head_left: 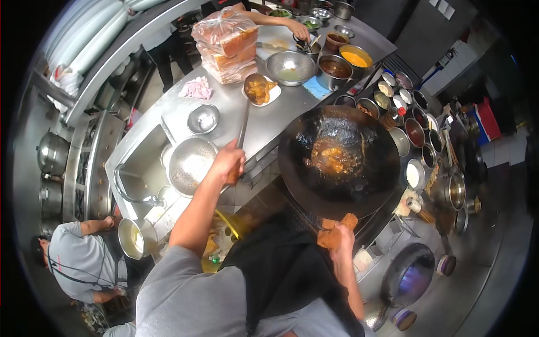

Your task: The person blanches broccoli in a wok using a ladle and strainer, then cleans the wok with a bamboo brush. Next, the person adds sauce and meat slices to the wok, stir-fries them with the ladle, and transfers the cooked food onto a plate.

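My left hand [227, 163] is closed round the wooden handle of a long ladle [243, 126]. The ladle's bowl, with brown saucy food in it, is over a white dish [275, 94] on the steel counter. My right hand [341, 238] grips an orange-brown cloth [328, 237] at the near rim of a large black wok [297, 182]. Some glossy brown food [331, 157] lies in the middle of the wok.
A colander [192, 160] is beside the sink [147, 157]. Steel bowls, sauce pots and bagged food [227, 48] stand on the counter [168, 106]. Another person's hand [298, 29] works at the far side; a co-worker [84, 258] is at lower left. Seasoning containers line the right.
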`<state>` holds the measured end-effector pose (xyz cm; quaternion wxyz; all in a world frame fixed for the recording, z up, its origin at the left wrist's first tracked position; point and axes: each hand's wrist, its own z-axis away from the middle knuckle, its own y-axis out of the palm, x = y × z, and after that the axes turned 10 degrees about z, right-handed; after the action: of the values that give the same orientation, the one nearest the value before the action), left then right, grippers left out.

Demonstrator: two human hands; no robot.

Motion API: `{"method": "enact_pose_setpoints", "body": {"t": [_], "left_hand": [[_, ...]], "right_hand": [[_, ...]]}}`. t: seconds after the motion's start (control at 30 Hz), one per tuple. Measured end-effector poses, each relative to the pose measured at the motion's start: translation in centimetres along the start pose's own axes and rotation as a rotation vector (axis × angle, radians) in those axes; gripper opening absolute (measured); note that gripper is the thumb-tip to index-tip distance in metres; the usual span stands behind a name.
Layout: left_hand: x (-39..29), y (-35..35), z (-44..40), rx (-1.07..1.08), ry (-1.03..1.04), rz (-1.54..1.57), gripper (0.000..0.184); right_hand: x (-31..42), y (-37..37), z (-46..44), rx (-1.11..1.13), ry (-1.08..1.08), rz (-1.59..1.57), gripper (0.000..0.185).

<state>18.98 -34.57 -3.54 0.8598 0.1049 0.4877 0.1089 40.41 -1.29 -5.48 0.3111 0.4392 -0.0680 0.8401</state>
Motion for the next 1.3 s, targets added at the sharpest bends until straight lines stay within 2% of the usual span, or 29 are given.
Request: {"method": "enact_pose_setpoints", "body": {"t": [0.03,0.07,0.13,0.17,0.23,0.37,0.53,0.63,0.77,0.87,1.07,1.13,1.27,1.3], "left_hand": [[-0.2,0.3,1.0,-0.021,0.019,-0.064,0.058],[0.1,0.0,1.1,-0.019,0.016,-0.070,0.058],[0.3,-0.7,1.3,0.044,0.002,-0.148,0.076],[0.7,-0.6,1.3,0.046,0.001,-0.151,0.076],[0.9,0.3,1.6,-0.107,0.103,-0.280,0.078],[0.8,0.9,1.7,-0.137,0.125,-0.319,0.078],[-0.3,0.5,2.1,-0.009,0.122,-0.089,0.071],[-1.3,0.7,2.9,-0.022,0.141,-0.085,0.066],[-1.6,0.1,4.5,-0.010,0.156,-0.128,0.069],[-1.3,-0.9,5.2,-0.036,0.161,-0.190,0.073],[-0.4,-2.1,4.7,-0.069,0.136,-0.518,0.074],[0.0,-2.3,4.4,-0.104,0.249,-0.678,0.072],[-0.1,-2.4,4.2,-0.126,0.292,-0.666,0.072],[-0.2,-2.4,4.3,-0.103,0.259,-0.490,0.074]], "right_hand": [[0.1,-0.2,0.4,-0.013,-0.008,0.016,0.034],[0.1,-0.4,0.6,-0.025,-0.013,0.032,0.034],[0.3,-1.1,0.9,-0.021,0.001,0.058,0.035],[0.3,-1.3,0.9,-0.011,0.009,0.090,0.035],[0.2,-1.6,0.7,-0.017,0.009,0.094,0.036],[1.1,-1.3,0.9,-0.002,0.029,0.114,0.037],[-0.5,-1.7,-0.4,-0.053,0.002,0.094,0.038],[0.1,-1.1,0.1,-0.026,0.018,0.086,0.038],[-0.3,-1.4,-0.2,0.037,0.024,0.084,0.036],[-0.2,-1.0,0.2,0.021,0.061,0.119,0.036],[-1.2,0.1,0.9,-0.048,0.061,0.092,0.037],[-0.5,0.5,2.0,-0.034,0.087,0.113,0.036],[-0.4,0.3,2.9,-0.022,0.152,0.119,0.034],[-1.0,-0.1,2.5,-0.020,0.149,0.117,0.034]]}}
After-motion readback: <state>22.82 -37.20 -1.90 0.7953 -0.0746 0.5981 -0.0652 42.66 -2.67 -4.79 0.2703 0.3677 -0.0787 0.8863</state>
